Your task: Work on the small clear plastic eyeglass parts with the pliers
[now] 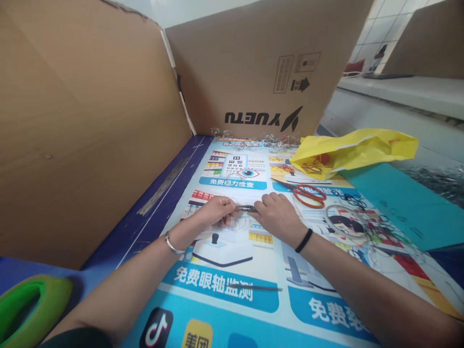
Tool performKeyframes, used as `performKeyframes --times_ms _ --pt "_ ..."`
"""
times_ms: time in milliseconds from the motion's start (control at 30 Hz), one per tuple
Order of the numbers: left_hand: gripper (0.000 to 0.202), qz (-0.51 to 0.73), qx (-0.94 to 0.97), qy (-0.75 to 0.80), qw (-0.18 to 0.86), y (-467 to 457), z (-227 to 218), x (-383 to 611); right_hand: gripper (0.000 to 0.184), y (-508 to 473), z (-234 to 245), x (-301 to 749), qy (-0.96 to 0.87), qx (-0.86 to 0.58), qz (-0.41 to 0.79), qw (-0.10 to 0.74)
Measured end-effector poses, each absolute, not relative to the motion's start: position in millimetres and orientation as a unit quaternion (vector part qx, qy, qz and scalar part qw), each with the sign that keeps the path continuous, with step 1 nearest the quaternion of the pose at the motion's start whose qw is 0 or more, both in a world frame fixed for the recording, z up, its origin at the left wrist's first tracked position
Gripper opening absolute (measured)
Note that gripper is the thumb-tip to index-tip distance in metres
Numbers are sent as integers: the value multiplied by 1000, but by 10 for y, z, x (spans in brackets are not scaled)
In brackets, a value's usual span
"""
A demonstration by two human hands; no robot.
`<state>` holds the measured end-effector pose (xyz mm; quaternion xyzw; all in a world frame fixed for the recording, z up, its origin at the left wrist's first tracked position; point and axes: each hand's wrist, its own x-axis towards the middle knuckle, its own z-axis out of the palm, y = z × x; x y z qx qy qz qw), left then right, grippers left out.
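In the middle of the printed sheet, my left hand [217, 211] is closed in a pinch, with thin wire [237, 224] curling about its fingertips. My right hand [278, 212] is wrapped round a dark, narrow metal tool [247, 209] that looks like small pliers. The tool's tip reaches to my left fingertips; its handles are hidden in the palm. Behind my right hand lie scissors with red handles [310, 195]. Nearer to me, a slim grey metal rod [255, 287] rests on the sheet.
Cardboard panels [232, 72] stand at the left and back. A bundle of straight wires [163, 186] lies at left. On the right are a yellow bag [357, 150], a teal board [402, 208] and tangled wire [384, 232]. A green tape roll [54, 299] sits front left.
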<state>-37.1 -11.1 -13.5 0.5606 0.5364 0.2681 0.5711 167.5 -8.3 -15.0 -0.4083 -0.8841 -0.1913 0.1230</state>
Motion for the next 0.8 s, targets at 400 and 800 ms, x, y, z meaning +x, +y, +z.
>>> performKeyframes --times_ms 400,800 --pt "16 320 522 512 603 -153 -109 -313 33 -91 -114 1687 -880 -406 -207 129" --pt "20 335 511 485 626 -151 -130 -341 37 -88 -147 1680 -881 -423 -178 115"
